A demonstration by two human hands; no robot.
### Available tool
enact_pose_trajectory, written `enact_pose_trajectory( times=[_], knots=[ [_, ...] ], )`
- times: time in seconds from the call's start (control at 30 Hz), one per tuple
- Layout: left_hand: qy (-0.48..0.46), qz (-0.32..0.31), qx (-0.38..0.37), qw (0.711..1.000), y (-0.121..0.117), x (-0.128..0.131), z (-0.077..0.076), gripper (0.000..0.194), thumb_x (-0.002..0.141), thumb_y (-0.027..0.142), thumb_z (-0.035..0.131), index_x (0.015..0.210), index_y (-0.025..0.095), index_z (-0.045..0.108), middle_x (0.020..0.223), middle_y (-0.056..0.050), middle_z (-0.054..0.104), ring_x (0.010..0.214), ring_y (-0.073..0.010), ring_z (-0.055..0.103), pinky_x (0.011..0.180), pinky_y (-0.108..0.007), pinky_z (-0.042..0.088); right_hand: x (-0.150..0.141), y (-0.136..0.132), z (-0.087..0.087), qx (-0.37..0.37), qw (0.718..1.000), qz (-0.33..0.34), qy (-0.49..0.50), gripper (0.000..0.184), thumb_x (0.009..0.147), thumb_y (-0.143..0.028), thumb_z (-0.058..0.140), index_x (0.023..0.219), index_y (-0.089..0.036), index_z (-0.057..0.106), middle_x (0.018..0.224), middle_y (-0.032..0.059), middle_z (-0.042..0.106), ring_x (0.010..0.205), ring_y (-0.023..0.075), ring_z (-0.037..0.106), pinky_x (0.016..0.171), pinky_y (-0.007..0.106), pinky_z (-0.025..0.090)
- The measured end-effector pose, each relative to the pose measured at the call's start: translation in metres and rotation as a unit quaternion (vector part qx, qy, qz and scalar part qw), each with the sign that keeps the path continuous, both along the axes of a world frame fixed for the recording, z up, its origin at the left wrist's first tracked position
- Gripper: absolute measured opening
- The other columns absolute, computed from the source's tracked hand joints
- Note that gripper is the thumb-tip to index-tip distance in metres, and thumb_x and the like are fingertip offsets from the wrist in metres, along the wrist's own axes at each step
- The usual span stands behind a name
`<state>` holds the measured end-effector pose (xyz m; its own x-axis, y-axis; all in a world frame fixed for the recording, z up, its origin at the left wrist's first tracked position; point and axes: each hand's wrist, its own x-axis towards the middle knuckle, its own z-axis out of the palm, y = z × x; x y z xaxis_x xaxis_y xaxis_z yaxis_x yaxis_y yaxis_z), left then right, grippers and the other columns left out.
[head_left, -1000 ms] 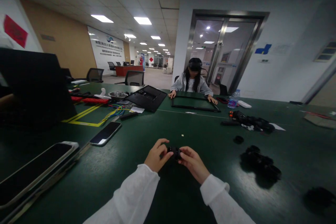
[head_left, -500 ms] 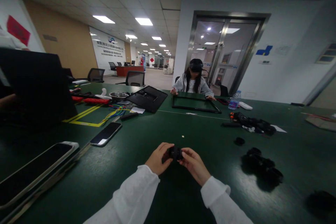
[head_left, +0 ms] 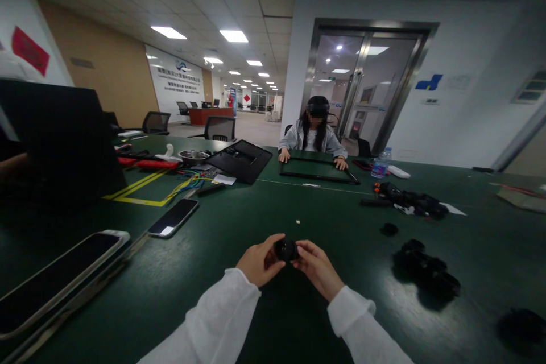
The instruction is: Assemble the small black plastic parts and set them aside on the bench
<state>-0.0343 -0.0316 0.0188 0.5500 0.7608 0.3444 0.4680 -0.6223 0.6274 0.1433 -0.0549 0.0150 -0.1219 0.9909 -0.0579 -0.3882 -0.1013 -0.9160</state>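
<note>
Between my two hands is a small round black part (head_left: pixel 285 250), held just above the green table (head_left: pixel 256 216). My left hand (head_left: pixel 261 260) grips its left side, with the thumb below and the fingers on top. From the right, the fingertips of my right hand (head_left: pixel 316 266) pinch its edge. The part's exact kind is too dark to make out. A tiny pale piece (head_left: pixel 297 222) lies on the table just beyond my hands. To the right sit a cluster of black round parts (head_left: pixel 426 270) and a single small black part (head_left: pixel 389 229).
Two phones (head_left: pixel 174 218) lie at left, near a black laptop (head_left: pixel 60 142). Coloured wires (head_left: pixel 187 183), a metal bowl (head_left: pixel 193 156) and a black panel (head_left: pixel 241 160) are farther back. Across the table, a person (head_left: pixel 315 131) touches a black frame (head_left: pixel 318 176); a bottle (head_left: pixel 381 164) stands beside it.
The black part has turned in my hands, showing a rounder, smoother face. The person opposite has moved both hands inward over the black frame.
</note>
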Motion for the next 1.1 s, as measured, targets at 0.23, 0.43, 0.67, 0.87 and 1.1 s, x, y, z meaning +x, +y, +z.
enact_pose_trajectory(
  times=[0.23,0.43,0.67,0.87,1.1],
  knots=[
    [0.004,0.023,-0.033,0.999,0.004,0.001,-0.002,0.042,0.073,0.026,0.051,0.112,0.021,0.037,0.068,0.003,0.056,0.059,-0.0121,0.056,0.058,-0.024,0.046,0.001,-0.001,0.002,-0.014,1.0,-0.001,-0.008,0.026,0.059,-0.034,0.066,0.076,-0.017,0.055,0.068,-0.0009,0.056,0.058,0.011,0.054,0.058,0.027,0.041],
    [0.008,0.06,0.053,0.997,0.008,-0.003,0.001,0.03,0.075,0.041,0.047,0.066,0.014,0.056,0.086,-0.006,0.054,0.066,-0.0127,0.053,0.059,-0.025,0.044,0.0,-0.005,0.008,0.002,0.997,0.056,-0.055,0.02,0.064,-0.03,0.063,0.078,-0.017,0.055,0.078,0.0007,0.057,0.066,0.0119,0.055,0.062,0.028,0.041],
    [-0.064,0.041,0.097,0.992,0.002,-0.001,0.005,0.026,0.08,0.029,0.042,0.06,0.015,0.052,0.088,-0.006,0.055,0.076,-0.0134,0.054,0.069,-0.026,0.045,0.0,-0.003,0.003,0.022,0.997,0.053,-0.053,0.022,0.063,-0.029,0.064,0.079,-0.017,0.056,0.076,0.0003,0.057,0.063,0.0113,0.055,0.061,0.027,0.041],
    [-0.114,0.004,0.047,0.992,-0.001,0.001,0.002,0.036,0.066,0.021,0.058,0.099,0.018,0.044,0.108,-0.008,0.044,0.063,-0.0092,0.053,0.053,-0.022,0.048,0.001,0.003,-0.006,-0.003,1.0,0.014,-0.005,0.024,0.063,-0.031,0.064,0.08,-0.016,0.056,0.067,0.0001,0.058,0.058,0.0102,0.055,0.058,0.025,0.041],
    [-0.06,0.038,0.061,0.996,0.002,-0.001,0.003,0.034,0.072,0.033,0.053,0.103,0.018,0.05,0.091,-0.006,0.055,0.069,-0.0128,0.056,0.062,-0.025,0.049,0.001,0.001,-0.002,-0.003,1.0,0.017,0.001,0.022,0.064,-0.03,0.064,0.079,-0.016,0.056,0.067,-0.0003,0.059,0.059,0.0102,0.056,0.058,0.024,0.041]
  ],
)
